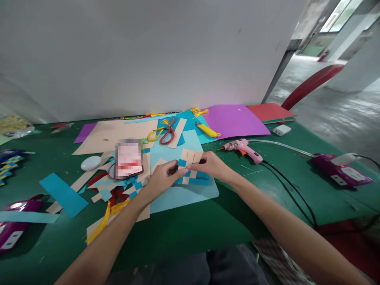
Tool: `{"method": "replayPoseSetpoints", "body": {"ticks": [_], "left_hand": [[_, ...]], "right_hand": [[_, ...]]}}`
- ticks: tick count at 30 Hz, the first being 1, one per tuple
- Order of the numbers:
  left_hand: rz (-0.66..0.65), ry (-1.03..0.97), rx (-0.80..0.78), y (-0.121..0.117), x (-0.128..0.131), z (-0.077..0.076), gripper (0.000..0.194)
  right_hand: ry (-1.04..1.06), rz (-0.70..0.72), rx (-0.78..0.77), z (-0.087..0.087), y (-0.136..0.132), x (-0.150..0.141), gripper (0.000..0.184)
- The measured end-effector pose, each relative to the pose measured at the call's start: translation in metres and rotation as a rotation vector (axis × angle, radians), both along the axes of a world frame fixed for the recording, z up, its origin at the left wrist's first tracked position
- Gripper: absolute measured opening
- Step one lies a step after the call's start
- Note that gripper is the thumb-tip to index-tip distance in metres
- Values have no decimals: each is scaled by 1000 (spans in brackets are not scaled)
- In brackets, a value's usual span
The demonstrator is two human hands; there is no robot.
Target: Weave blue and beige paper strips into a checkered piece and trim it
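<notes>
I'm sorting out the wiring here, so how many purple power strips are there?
2. The left power strip lies partly under a pale blue strip, cut off by the picture's edge; the right power strip has a white plug. More could be out of view.

Plain grey wall [148, 59] along far edge of green table [285, 162]. Beyond far right corner: red curved chair back [311, 85], probably; glossy grey floor [323, 105]; bright window [340, 16] up top, daylight reflected below.
</notes>
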State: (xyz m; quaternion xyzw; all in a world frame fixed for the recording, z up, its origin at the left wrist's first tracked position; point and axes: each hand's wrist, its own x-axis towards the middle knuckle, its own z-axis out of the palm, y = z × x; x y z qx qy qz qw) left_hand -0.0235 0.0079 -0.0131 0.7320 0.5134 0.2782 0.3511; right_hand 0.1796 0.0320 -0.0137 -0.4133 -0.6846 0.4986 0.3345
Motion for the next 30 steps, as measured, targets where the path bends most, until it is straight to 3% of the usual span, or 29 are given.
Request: {"method": "replayPoseSetpoints", "body": {"ticks": [6,10,16,20,24,30], "left_hand": [[95,-142,66,1,-2,6,32],[95,-161,74,0,-2,10,28],[98,-218,90,-2,-3,14,24],[115,-244,43,-1,-3,13,27],[48,-210,-117,1,-2,8,33],[-29,-73,-61,-1,0,6,36]], "right_hand": [[-115,6,63,1,-4,-3,30],[-148,29,82,2,-6,-6,38],[-150,58,90,-2,-3,-5,29],[-159,38,92,-1,-3,-4,33],[-165,0,114,2,-2,0,33],[-154,-38,128,6,-1,4,39]]}}
